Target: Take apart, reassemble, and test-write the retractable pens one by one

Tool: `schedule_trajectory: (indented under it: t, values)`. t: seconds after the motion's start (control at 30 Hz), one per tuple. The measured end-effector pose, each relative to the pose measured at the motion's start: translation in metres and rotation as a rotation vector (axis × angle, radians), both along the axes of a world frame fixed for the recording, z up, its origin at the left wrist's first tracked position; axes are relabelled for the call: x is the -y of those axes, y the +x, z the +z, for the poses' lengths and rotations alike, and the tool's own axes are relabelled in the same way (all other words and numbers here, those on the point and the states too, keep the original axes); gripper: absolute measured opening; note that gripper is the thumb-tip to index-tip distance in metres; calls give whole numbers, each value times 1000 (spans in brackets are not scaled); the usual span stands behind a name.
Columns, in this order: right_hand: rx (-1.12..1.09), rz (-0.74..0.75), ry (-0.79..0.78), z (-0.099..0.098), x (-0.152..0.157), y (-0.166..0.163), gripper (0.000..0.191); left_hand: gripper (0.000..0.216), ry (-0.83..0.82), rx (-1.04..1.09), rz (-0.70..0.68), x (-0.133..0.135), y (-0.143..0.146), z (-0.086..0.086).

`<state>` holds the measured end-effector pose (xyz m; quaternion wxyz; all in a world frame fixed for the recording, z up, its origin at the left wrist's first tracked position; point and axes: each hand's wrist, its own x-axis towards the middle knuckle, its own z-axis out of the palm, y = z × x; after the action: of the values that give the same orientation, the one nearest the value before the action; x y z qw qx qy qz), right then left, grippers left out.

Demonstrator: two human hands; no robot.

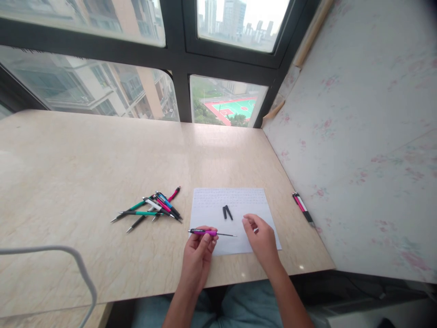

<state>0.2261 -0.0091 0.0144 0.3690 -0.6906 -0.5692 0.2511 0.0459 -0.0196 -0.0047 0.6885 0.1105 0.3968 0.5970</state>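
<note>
My left hand is closed around the upper half of a purple ballpoint pen, held level above the sheet of paper. The pen's lower barrel is off, and its thin refill sticks out bare to the right. My right hand hovers over the paper's right side, apart from the pen. Its thumb and index finger come together in a pinch; anything between them is too small to make out. On the paper, just beyond both hands, lie two short black pen grips, side by side at a slight angle.
A loose pile of several coloured pens lies left of the paper. Other pens rest against the flowered wall at right. A grey cable arches over the table's front left. Windows stand behind.
</note>
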Motion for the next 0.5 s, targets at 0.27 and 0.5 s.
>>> schedule_trajectory:
  t: [0.27, 0.5]
  values:
    - [436, 39, -12, -28, -19, 17, 20, 23, -11, 25, 0, 1, 0, 1]
    - [111, 117, 28, -21, -18, 12, 16, 21, 17, 28, 1, 1, 0, 0]
